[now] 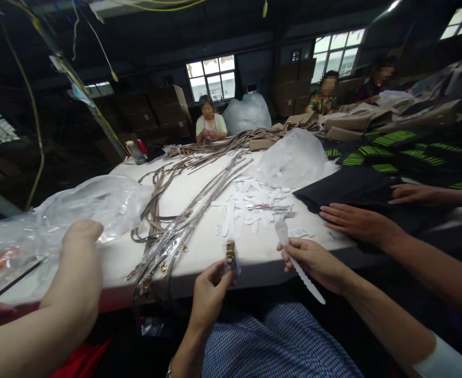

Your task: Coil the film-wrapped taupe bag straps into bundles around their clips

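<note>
My left hand [209, 296] is at the front table edge, its thumb and fingers closed on a gold-coloured metal clasp [230, 252] with clear plastic around its lower part. To its right, my right hand [313, 260] pinches a long white strip [305, 278], rounded at the top and tapering to a point below. Beyond both hands lies a loose pile of similar white strips [250, 197], with a small pair of red-handled tweezers or snips [268, 207] on it; which it is I cannot tell. Brown straps [199, 205] with gold hooks, some in clear plastic, lie left of the pile.
At left, a co-worker's arm [73, 278] reaches over clear plastic bags [93, 202]. At right, a co-worker's hands [360, 223] rest on black cloth [349, 189]. A white plastic bag [292, 157] stands behind the strips. Other people sit across the white table [199, 260].
</note>
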Demonstrator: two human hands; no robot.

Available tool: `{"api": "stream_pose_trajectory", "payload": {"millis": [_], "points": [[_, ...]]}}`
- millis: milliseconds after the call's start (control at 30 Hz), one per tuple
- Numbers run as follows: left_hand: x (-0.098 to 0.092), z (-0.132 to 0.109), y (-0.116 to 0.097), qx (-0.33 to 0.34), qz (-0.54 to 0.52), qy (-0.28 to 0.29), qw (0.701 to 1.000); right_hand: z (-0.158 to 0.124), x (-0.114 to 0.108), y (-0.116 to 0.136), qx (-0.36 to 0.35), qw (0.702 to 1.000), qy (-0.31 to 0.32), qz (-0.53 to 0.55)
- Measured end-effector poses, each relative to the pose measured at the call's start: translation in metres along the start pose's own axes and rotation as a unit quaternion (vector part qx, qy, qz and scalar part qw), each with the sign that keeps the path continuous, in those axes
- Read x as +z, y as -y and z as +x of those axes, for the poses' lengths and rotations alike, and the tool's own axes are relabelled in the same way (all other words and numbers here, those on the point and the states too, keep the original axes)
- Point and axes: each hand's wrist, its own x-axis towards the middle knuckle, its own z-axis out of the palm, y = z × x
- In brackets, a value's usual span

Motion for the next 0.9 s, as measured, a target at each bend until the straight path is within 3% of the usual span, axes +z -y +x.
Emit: {"api": "stream_pose_trajectory", "payload": {"millis": [67, 133, 200, 300, 400, 467, 567, 667, 800, 900], "points": [[0.003, 0.000, -0.004, -0.004, -0.018, 0.009, 1.000, -0.004, 0.002, -0.002, -0.035, 0.998, -0.017, -0.040], [0.005, -0.001, -0.007, -0.009, -0.019, 0.008, 1.000, -0.009, 0.003, -0.005, -0.124, 0.978, -0.064, -0.157], [0.006, -0.002, -0.008, -0.016, -0.011, 0.002, 1.000, -0.016, 0.002, -0.010, -0.254, 0.921, -0.110, -0.275], [0.007, -0.004, -0.008, -0.023, 0.001, -0.005, 1.000, -0.028, -0.001, -0.017, -0.416, 0.822, -0.113, -0.373], [0.007, -0.005, -0.007, -0.024, 0.005, -0.008, 1.000, -0.038, -0.005, -0.023, -0.489, 0.752, -0.115, -0.427], [0.007, -0.006, -0.007, -0.027, 0.003, -0.007, 1.000, -0.041, -0.006, -0.025, -0.501, 0.733, -0.123, -0.444], [0.008, -0.007, -0.009, -0.030, 0.001, -0.008, 1.000, -0.039, -0.004, -0.025, -0.466, 0.760, -0.124, -0.435], [0.009, -0.007, -0.013, -0.032, 0.001, -0.006, 0.999, -0.031, 0.002, -0.025, -0.355, 0.835, -0.137, -0.397], [0.007, -0.003, -0.018, -0.042, -0.003, 0.020, 0.999, -0.017, 0.009, -0.028, -0.170, 0.935, -0.067, -0.305], [0.006, 0.002, -0.023, -0.052, -0.010, 0.033, 0.998, -0.008, 0.016, -0.030, -0.106, 0.957, -0.046, -0.265]]}}
